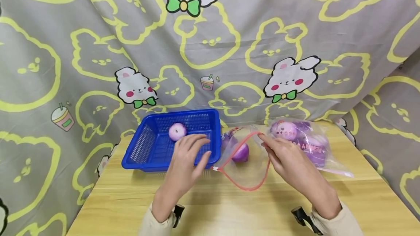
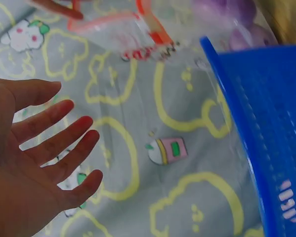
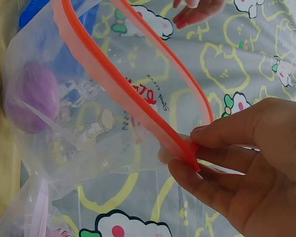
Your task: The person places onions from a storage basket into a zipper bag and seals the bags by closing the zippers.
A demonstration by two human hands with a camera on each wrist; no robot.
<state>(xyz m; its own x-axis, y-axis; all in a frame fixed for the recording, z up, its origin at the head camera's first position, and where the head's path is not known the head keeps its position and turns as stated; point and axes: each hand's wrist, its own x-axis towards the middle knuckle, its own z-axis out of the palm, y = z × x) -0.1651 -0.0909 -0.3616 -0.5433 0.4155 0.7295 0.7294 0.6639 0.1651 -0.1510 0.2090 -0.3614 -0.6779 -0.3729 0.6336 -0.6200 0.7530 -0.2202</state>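
My right hand [image 1: 293,163] pinches the red zip edge of a clear zip bag [image 3: 138,106] between thumb and fingers, and the bag's mouth gapes wide. Inside that bag, low down, lies a purple onion [image 3: 33,97]; the head view shows purple further left in it too. My left hand [image 1: 187,163] holds nothing; its fingers are spread and slightly bent in the left wrist view. It hovers by the front right of a blue plastic basket [image 1: 131,164], left of the bag's mouth. One purple onion [image 1: 177,132] sits in the basket near its back wall.
A second clear bag [image 1: 334,168] with several purple onions lies on the wooden table [image 1: 229,210] at the right, close to the open bag. A patterned grey curtain [image 1: 229,28] hangs right behind the table.
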